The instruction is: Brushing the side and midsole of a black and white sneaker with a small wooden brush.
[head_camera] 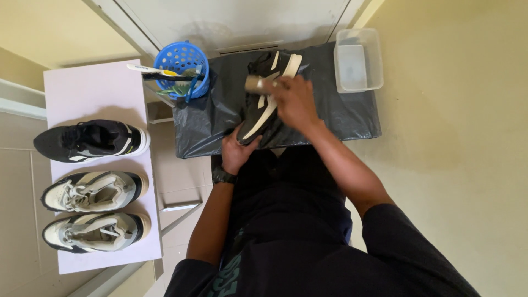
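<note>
The right hand (295, 102) is seen with its fingers curled down around a small tan brush (254, 83), whose blunt end sticks out to the left of the knuckles; the hand is pressed onto the side of a black sneaker with cream stripes and a cream sole (265, 104). The left hand (237, 149), with a dark watch at the wrist, is cupped under the nearer end of the same shoe, the fingers closed about it and mostly hidden beneath it, so their exact spread cannot be told.

The shoe is held over a dark grey plastic sheet (341, 115) spread on a low table, near its middle. Its long axis runs from the nearer left to the farther right, and the shoe is turned on its side so that the cream sole edge shows at the far end. Which end is the toe cannot be made out, since the right hand covers the middle.

A clear plastic tub (358, 59) stands at the far right corner of the sheet. A blue perforated plastic basket (181, 59) with brushes laid across its rim is set just beside the sheet's far left corner. On a white board (93, 91) to the left, well apart, three sneakers lie in a row: one black, two cream and grey.
</note>
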